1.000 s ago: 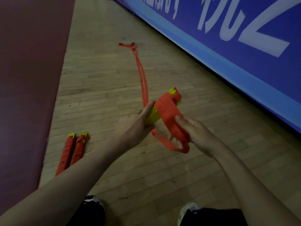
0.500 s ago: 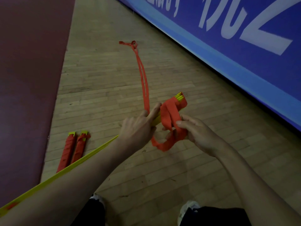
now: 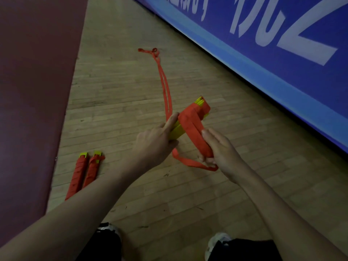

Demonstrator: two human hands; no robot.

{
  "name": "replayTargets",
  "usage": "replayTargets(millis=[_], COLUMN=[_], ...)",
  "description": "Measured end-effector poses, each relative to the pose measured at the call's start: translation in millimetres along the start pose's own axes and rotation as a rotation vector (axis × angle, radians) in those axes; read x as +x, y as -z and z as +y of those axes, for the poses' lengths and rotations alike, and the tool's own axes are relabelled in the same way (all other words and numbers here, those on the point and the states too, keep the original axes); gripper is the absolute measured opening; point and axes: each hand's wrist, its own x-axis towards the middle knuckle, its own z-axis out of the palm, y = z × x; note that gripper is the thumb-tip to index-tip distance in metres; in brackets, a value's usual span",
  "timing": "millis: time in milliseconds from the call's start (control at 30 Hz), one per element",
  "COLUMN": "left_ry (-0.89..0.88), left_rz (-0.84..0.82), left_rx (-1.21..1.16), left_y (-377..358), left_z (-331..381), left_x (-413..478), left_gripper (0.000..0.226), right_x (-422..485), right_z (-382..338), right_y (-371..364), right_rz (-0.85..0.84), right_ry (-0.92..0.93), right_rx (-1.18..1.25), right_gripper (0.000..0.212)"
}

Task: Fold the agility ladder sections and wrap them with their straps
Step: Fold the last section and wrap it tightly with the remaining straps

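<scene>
A stack of folded yellow ladder rungs (image 3: pixel 176 130) is held above the floor, its far end wound in orange strap (image 3: pixel 194 114). My left hand (image 3: pixel 154 143) grips the stack's near end, index finger stretched along it. My right hand (image 3: pixel 219 147) is closed on the wide orange strap coming off the stack, and a loop of it hangs below both hands. The rest of the strap (image 3: pixel 165 85) trails away over the floor to a knotted end (image 3: pixel 153 51).
Two wrapped ladder bundles (image 3: pixel 84 171) lie side by side on the wooden floor at the left, beside a dark red mat (image 3: pixel 35 91). A blue banner wall (image 3: pixel 263 44) runs along the right. My shoes (image 3: pixel 218 240) show at the bottom.
My right hand has pulled the strap down and towards me, drawing the wrap tighter around the stack. The left hand kept its grip and the stack tilted slightly.
</scene>
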Motion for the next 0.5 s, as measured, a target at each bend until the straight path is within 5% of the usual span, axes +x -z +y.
replayTargets(millis=[233, 500], left_ry=[0.018, 0.111], left_rz=[-0.062, -0.365], left_rx=[-0.130, -0.951], left_y=[2, 22], left_z=[-3, -4], left_x=[2, 2], left_gripper=[0.080, 0.061], right_x=[0, 3], right_z=[2, -1], right_y=[7, 12], right_rz=[-0.020, -0.008], right_ry=[0.009, -0.137], right_rx=[-0.100, 0.185], right_gripper=[0.018, 0.005])
